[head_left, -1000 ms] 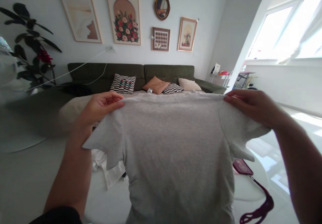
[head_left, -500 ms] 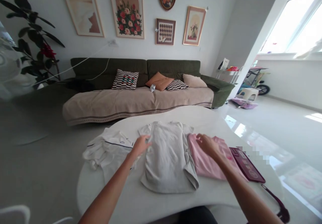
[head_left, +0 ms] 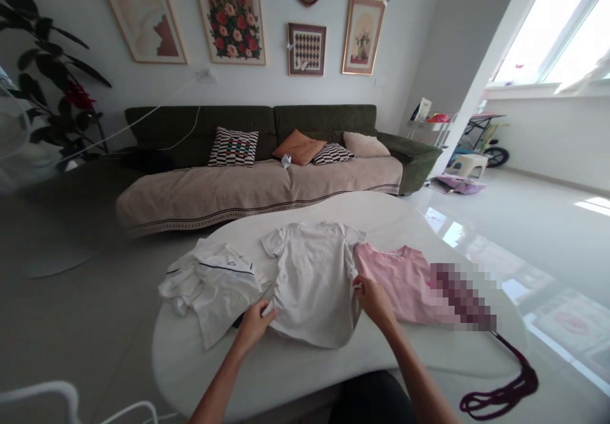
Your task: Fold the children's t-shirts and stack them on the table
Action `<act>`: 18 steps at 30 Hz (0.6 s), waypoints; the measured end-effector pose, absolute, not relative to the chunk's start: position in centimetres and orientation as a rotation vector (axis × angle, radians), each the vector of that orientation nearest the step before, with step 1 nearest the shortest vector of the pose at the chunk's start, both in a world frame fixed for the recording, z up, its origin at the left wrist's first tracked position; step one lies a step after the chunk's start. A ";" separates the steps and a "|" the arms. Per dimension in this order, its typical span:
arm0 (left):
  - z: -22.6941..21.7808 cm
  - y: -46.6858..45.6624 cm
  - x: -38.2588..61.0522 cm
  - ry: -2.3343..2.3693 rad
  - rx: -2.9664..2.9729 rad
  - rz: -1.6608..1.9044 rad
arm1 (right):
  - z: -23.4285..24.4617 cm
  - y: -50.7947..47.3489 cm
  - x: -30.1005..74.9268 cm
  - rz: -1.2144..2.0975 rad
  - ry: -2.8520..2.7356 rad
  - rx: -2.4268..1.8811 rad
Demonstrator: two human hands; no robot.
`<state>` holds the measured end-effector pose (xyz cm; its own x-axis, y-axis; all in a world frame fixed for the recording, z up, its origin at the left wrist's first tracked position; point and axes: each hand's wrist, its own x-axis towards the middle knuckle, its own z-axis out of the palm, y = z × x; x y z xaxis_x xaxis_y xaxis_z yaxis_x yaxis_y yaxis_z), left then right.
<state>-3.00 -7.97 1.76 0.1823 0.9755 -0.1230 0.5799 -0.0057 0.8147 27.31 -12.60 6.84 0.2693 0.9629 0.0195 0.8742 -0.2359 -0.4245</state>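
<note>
A white T-shirt (head_left: 314,284) lies spread on the white oval table (head_left: 229,373), its neck toward the sofa and its hem toward me. My left hand (head_left: 255,323) pinches its left edge close to the hem. On the opposite edge, a bit higher up, my right hand (head_left: 374,298) grips the fabric between fingers and thumb. To the left rests a crumpled white garment (head_left: 214,284) with dark trim. A pink shirt (head_left: 395,278) lies flat at the right, just beyond my right hand.
A dark red cord (head_left: 519,379) hangs over the table's right side from a blurred-out item. Beyond the table stands a green sofa (head_left: 200,131) with a beige cover and several cushions. White curved metal tubing (head_left: 42,387) shows at lower left.
Both hands have come down toward me, from above the shirts to the white T-shirt's side edges, and closed on them. The T-shirt's lower part looks straighter. The view has tilted slightly.
</note>
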 end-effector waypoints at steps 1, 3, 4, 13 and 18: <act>2.4 -8.0 -3.3 1.482 1.661 0.678 | 7.4 -13.0 28.6 0.325 -1.610 -2.149; 3.4 -8.9 -3.8 1.472 1.627 0.714 | 7.5 -14.7 31.5 0.281 -1.455 -2.041; 3.6 -9.6 -3.9 1.462 1.602 0.700 | 7.0 -15.9 32.9 0.272 -1.381 -2.003; 2.2 -9.9 -4.3 1.239 1.725 0.229 | 1.8 -21.6 29.6 0.160 -1.377 -2.084; 4.4 2.1 -2.0 1.641 1.884 0.673 | 2.4 -19.5 14.2 0.573 -1.847 -1.767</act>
